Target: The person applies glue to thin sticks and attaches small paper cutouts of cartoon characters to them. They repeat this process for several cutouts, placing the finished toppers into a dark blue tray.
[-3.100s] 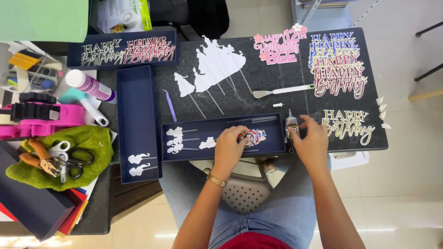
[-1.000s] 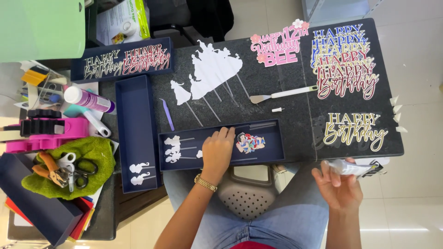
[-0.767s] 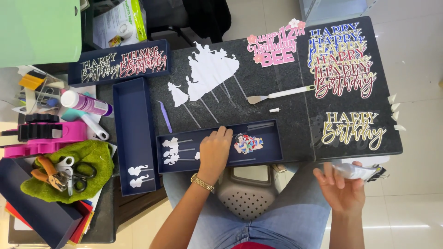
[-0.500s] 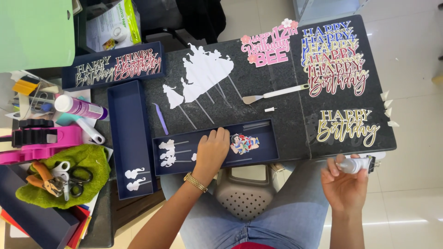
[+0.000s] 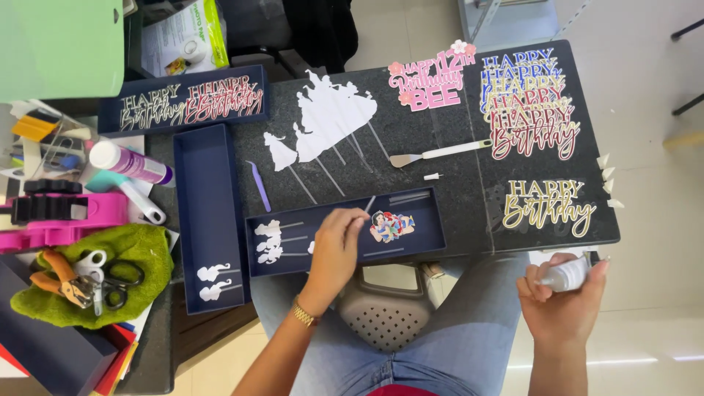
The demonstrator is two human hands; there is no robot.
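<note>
While the left hand (image 5: 336, 246) rests inside the long navy tray (image 5: 425, 236) at the near edge of the black worktop (image 5: 455, 176), its fingers are pinched together on a thin white stick (image 5: 369, 205) that points toward 1 o'clock. Just beside that hand, at its 3 o'clock, a colourful character cutout (image 5: 391, 225) lies flat in the same tray, and small white silhouette toppers (image 5: 270, 242) lie at its 9 o'clock. The right hand (image 5: 561, 308) is off the worktop, at 5 o'clock from the tray and over the lap, its grip clamped on a small white glue bottle (image 5: 568, 276) lying sideways in the fingers. At 12 o'clock from the tray lie larger white castle-shaped toppers (image 5: 330, 117), with a metal spatula (image 5: 436, 154) toward 1 o'clock and a gold birthday topper (image 5: 546, 207) at 3 o'clock
</note>
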